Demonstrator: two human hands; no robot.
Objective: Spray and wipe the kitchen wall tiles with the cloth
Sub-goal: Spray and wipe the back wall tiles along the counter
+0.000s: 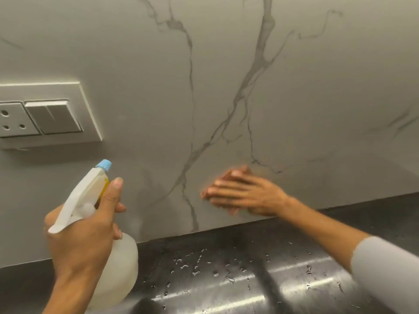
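Note:
My left hand (pixel 86 236) grips a translucent white spray bottle (pixel 122 264) by its neck, at the lower left. Its white trigger head with a blue nozzle points up at the grey marble-veined wall tiles (pixel 145 91). My right hand (pixel 244 193) lies flat against the wall low down, just above the counter, with its fingers straight and pointing left. That hand is motion-blurred. A pale scrap shows under its palm, but I cannot tell whether it is the cloth.
A white socket and switch plate (pixel 45 114) sits on the wall at the left, above the bottle. A dark, glossy counter (pixel 226 268) with several water drops runs below the wall. A grey sleeve (pixel 385 268) covers my right forearm.

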